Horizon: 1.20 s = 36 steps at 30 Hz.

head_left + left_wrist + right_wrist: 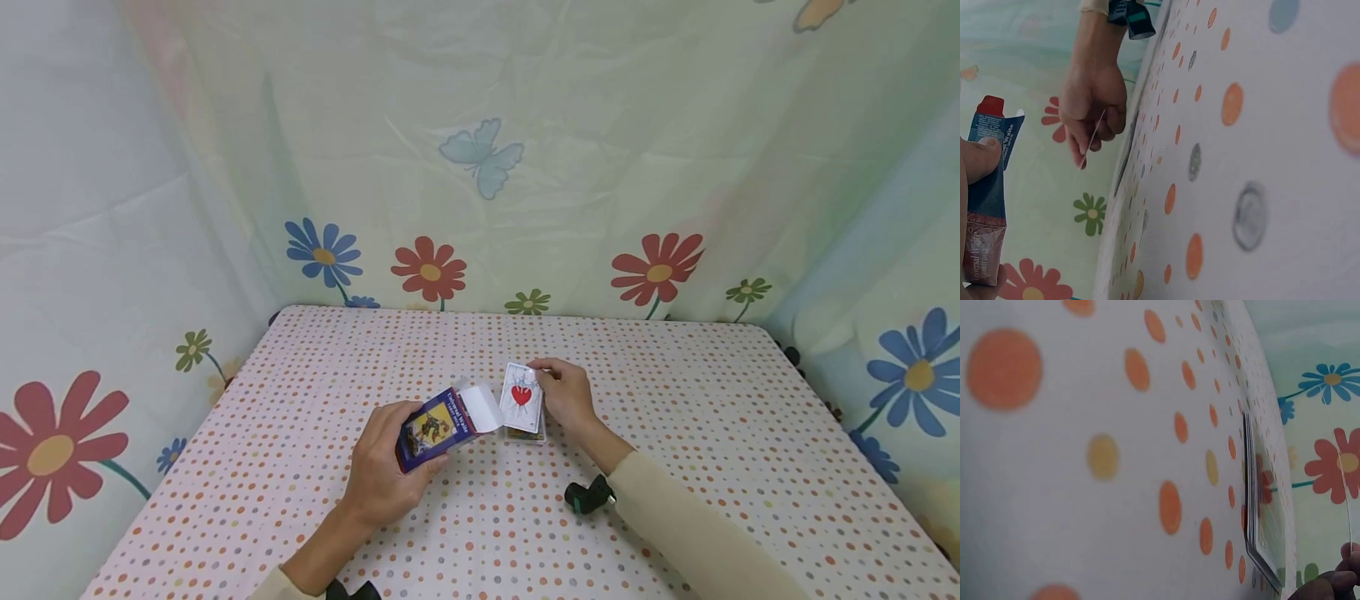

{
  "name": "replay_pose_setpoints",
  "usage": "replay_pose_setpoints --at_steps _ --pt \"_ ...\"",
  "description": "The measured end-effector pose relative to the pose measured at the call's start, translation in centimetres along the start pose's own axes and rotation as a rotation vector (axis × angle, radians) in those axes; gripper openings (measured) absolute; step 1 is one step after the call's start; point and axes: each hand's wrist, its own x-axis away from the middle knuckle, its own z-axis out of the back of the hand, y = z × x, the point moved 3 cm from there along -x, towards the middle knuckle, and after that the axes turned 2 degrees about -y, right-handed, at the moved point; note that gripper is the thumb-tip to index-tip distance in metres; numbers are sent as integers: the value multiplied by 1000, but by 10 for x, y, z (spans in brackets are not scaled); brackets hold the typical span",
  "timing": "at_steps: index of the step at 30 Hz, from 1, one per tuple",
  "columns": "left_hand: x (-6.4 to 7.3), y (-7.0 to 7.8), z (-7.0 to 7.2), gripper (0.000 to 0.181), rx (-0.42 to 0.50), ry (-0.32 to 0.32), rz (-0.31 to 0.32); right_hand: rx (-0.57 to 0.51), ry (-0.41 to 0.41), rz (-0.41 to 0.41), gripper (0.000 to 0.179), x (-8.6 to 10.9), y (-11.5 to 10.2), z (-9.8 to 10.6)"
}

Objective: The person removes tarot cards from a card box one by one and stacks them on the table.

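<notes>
My left hand (381, 471) grips a dark blue tarot card box (429, 429) from its side, tilted up to the right, thumb along the lower edge. Its white flap (482, 407) stands open toward the cards. The right hand (567, 396) pinches one tarot card (520, 398), showing a red heart pierced by swords, at its upper right corner. Beneath that card a small stack of cards (531, 436) lies on the table, mostly hidden by it in the head view. In the right wrist view the stack (1250, 487) appears edge-on, with the pinching fingers (1329, 587) at lower right.
A table (352, 350) with a dotted cloth spreads under both hands. Flower-printed curtains (570, 167) hang behind it and at both sides. A black wrist device (588, 495) sticks out beside the right sleeve (682, 525).
</notes>
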Motion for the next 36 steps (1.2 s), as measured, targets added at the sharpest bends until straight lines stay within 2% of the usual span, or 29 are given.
replay_pose_setpoints --at_steps 13,26,32,36 --pt "1 -1 1 73 -3 -10 15 149 -95 -62 24 -15 13 -2" --pt "2 1 1 74 -21 26 -33 399 -115 -10 21 -18 10 -10" --pt "1 1 1 74 -27 26 -39 444 -122 30 21 -17 6 -11" --pt "0 1 1 74 -29 22 -35 463 -123 30 19 -16 4 -11"
